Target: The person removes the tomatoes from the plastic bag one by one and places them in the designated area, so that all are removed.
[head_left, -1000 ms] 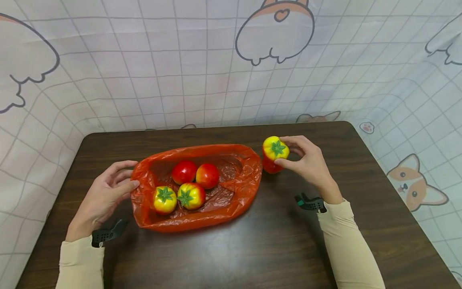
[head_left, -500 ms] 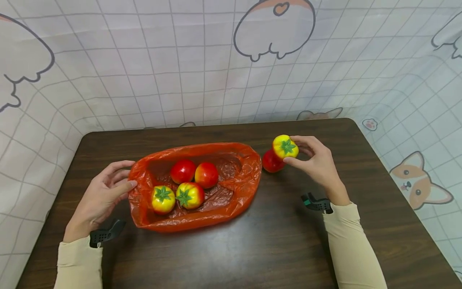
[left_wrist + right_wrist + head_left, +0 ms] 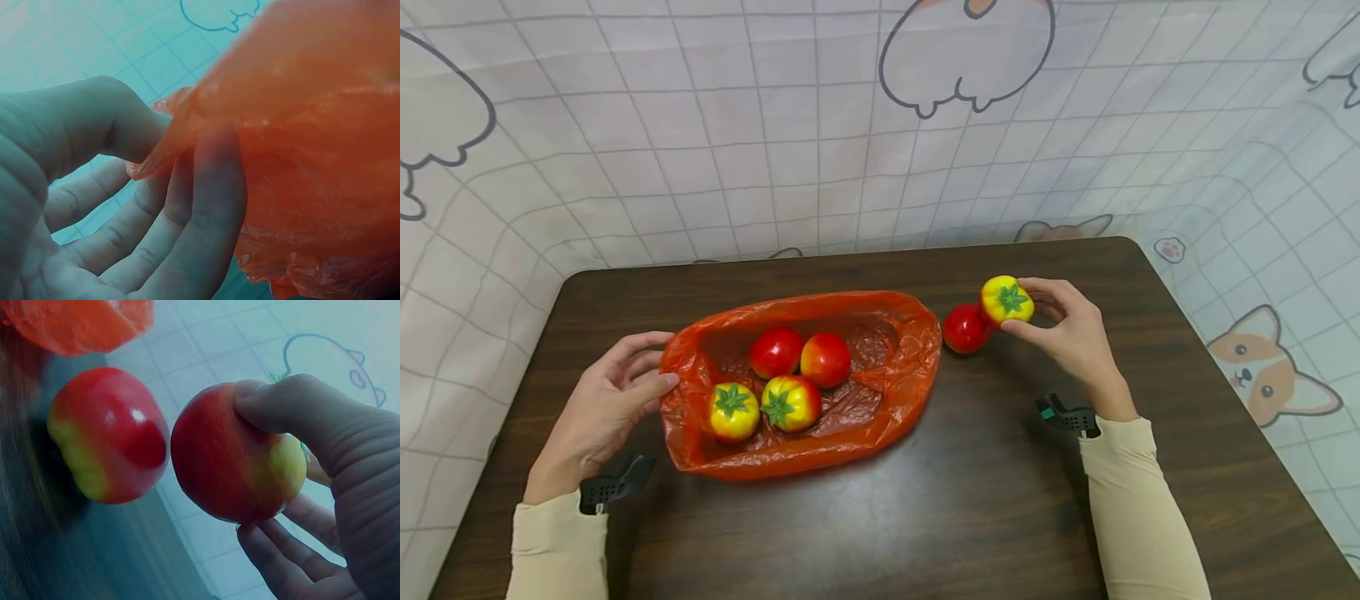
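Note:
An orange-red plastic bag (image 3: 868,446) lies spread wide with its mouth facing up. Its left rim is pinched by my left hand (image 3: 598,408); in the left wrist view the thin plastic (image 3: 312,175) passes between thumb and fingers. Inside are several red-and-yellow tomatoes, two with green leafy tops (image 3: 733,412) showing and two red sides up (image 3: 777,352). Right of the bag, my right hand (image 3: 1071,333) grips another tomato (image 3: 1006,301) by thumb and fingertips, green top toward the head camera. A red tomato (image 3: 966,328) rests on the table just left of it.
The dark wooden table (image 3: 880,533) has its far edge close to a white grid-patterned cloth (image 3: 737,125) with cartoon dogs. Black wrist devices (image 3: 617,483) sit on both wrists beside the cream sleeves.
My right hand has moved rightward with its tomato, so more of the red tomato behind it shows. The left hand keeps its hold on the bag. The head view has tilted slightly.

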`<state>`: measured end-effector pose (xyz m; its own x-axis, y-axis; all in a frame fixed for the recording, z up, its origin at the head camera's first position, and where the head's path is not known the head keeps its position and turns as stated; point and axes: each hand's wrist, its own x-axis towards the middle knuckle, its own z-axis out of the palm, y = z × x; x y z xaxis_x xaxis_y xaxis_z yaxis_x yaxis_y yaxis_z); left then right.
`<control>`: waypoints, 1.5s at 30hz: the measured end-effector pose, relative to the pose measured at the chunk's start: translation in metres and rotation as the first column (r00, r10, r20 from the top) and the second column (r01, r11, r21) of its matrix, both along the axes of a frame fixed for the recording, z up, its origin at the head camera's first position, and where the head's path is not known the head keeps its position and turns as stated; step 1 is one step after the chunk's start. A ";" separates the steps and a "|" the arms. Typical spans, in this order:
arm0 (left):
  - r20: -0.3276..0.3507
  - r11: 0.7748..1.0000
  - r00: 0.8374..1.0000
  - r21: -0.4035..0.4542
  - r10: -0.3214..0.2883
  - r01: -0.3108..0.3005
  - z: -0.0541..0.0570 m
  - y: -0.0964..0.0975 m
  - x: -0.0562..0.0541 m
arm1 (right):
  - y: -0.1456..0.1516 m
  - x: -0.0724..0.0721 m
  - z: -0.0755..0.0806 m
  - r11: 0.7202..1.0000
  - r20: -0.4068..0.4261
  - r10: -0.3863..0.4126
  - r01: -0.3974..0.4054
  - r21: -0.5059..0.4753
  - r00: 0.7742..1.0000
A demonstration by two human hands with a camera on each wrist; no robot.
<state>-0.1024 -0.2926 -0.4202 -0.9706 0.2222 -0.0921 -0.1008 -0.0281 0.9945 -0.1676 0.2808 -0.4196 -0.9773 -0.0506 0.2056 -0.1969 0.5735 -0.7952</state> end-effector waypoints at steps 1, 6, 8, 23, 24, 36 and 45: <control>0.000 1.000 1.000 0.005 0.001 -0.001 0.000 0.000 0.000 | 0.001 0.000 -0.001 1.000 0.004 -0.003 0.003 0.006 1.000; 0.000 1.000 1.000 0.000 0.001 -0.001 0.000 -0.001 0.000 | 0.006 -0.003 -0.005 1.000 0.029 -0.015 0.014 0.024 0.999; 0.000 1.000 1.000 -0.008 0.000 0.000 0.000 -0.002 0.001 | 0.008 -0.004 -0.007 0.999 0.033 -0.020 0.019 0.027 0.999; 0.011 1.000 1.000 -0.023 0.001 -0.001 0.000 -0.001 0.000 | 0.017 -0.004 -0.013 0.995 0.066 -0.047 0.041 0.090 0.997; 0.011 1.000 1.000 -0.024 0.002 -0.001 0.000 -0.001 0.000 | 0.017 -0.004 -0.014 0.995 0.070 -0.048 0.042 0.094 0.996; 0.013 1.000 1.000 -0.018 0.011 -0.010 -0.004 -0.002 -0.001 | 0.023 -0.009 -0.027 0.987 0.098 -0.047 0.031 0.161 0.994; 0.016 0.999 1.000 -0.034 0.011 -0.010 -0.004 -0.002 -0.001 | 0.025 -0.012 -0.031 0.983 0.125 -0.045 0.022 0.185 0.991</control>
